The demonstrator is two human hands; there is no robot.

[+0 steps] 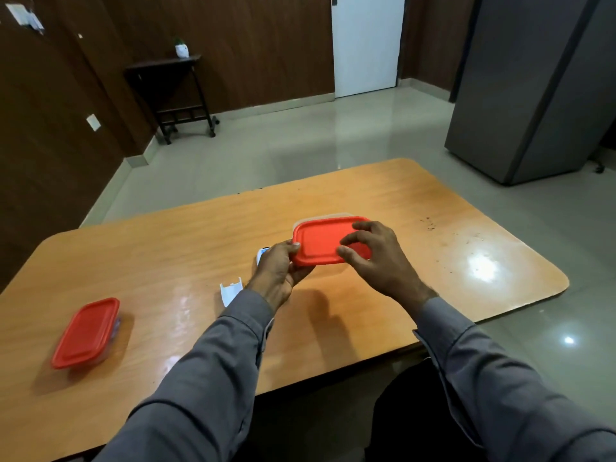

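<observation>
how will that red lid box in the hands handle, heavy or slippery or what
Probably light: the left hand holds the red-lidded box clear of the table by one end, the right hand only pinching its top. Likely stiff, as that top looks flat with no sag. Smooth plastic could be a little slippery; its flat shape should slide, not roll.

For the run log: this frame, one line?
left hand: grips red lid | right hand: grips red lid | second container: closed, on table
</observation>
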